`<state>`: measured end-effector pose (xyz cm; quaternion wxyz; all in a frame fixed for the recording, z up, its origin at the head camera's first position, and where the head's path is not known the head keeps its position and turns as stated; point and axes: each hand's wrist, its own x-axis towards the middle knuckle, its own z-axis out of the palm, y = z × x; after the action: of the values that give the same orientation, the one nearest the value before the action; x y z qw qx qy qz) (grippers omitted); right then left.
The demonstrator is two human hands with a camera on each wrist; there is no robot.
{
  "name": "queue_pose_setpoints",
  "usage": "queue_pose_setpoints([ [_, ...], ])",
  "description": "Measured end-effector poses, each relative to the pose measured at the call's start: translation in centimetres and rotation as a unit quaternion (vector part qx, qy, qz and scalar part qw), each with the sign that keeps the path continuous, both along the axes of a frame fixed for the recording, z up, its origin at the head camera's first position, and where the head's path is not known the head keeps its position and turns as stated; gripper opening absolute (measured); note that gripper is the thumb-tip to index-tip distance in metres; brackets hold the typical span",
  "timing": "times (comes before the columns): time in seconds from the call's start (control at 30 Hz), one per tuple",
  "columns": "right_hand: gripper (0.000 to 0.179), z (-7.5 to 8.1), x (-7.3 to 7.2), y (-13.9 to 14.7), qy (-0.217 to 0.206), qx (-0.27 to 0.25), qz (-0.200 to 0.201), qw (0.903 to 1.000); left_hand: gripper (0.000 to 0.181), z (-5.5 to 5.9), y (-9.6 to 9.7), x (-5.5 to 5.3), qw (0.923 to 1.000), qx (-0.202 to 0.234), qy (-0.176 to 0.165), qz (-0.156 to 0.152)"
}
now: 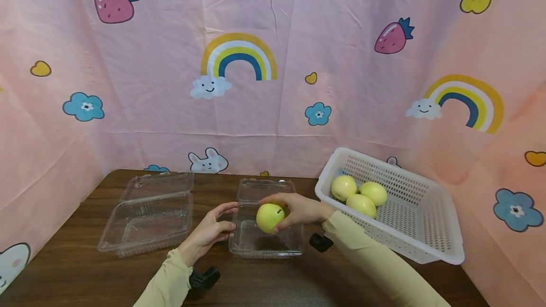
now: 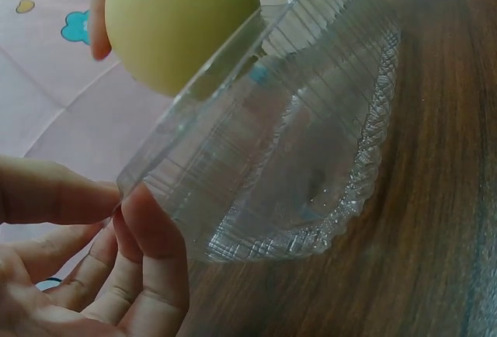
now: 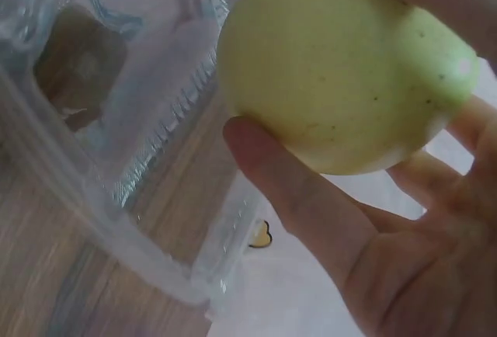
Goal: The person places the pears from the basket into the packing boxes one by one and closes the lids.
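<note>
My right hand (image 1: 297, 208) holds a round yellow-green apple (image 1: 268, 218) with a short stem between thumb and fingers, above a clear plastic clamshell box (image 1: 266, 253). In the right wrist view the apple (image 3: 342, 81) shows small dark specks. The box sits on the table with its lid (image 1: 265, 188) folded back. At its left side, my left hand (image 1: 210, 231) pinches the rim between thumb and fingers, as the left wrist view shows at the box's corner. Seen from there, the apple (image 2: 178, 19) overlaps the upper rim.
A second clear clamshell box (image 1: 149, 226) stands lid-up to the left. On the right, a white perforated basket (image 1: 426, 212) holds several like apples (image 1: 361, 205) at its left end. Behind the brown wooden table (image 1: 256, 283) hangs a pink patterned cloth (image 1: 170, 122).
</note>
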<state>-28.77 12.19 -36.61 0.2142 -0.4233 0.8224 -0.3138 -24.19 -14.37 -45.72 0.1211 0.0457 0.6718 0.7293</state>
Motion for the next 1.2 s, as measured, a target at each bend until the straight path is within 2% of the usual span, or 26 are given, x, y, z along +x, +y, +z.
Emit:
queue_pose_setpoints([
  [0.13,0.069,-0.6,0.1,-0.7,0.019,0.005,0.012,0.9997,0.059,-0.1,0.1,0.0,1.0000,0.001,0.000,-0.006],
  [0.33,0.069,-1.4,0.0,-1.9,0.058,0.039,0.020,0.9974,0.059,-0.2,0.1,0.1,1.0000,-0.003,-0.003,-0.007],
  [0.67,0.070,-2.7,-0.3,-4.0,0.122,0.108,0.024,0.9864,0.059,-0.1,0.1,0.2,0.9998,-0.006,0.000,-0.017],
  [0.93,0.070,-3.4,0.7,-5.5,0.169,0.144,0.028,0.9746,0.060,-0.1,0.1,0.1,0.9997,-0.002,0.007,-0.023],
  [1.0,0.072,-3.5,0.8,-5.6,0.168,0.144,0.026,0.9749,0.060,-0.1,0.1,0.1,0.9998,0.000,0.006,-0.021],
  [1.07,0.073,-3.4,0.9,-5.5,0.148,0.141,0.029,0.9785,0.060,-0.1,0.1,0.1,0.9998,0.000,0.007,-0.020],
  [1.2,0.076,-2.9,0.7,-4.9,0.061,0.126,0.043,0.9892,0.060,-0.1,0.0,0.0,0.9998,-0.006,0.009,-0.019],
])
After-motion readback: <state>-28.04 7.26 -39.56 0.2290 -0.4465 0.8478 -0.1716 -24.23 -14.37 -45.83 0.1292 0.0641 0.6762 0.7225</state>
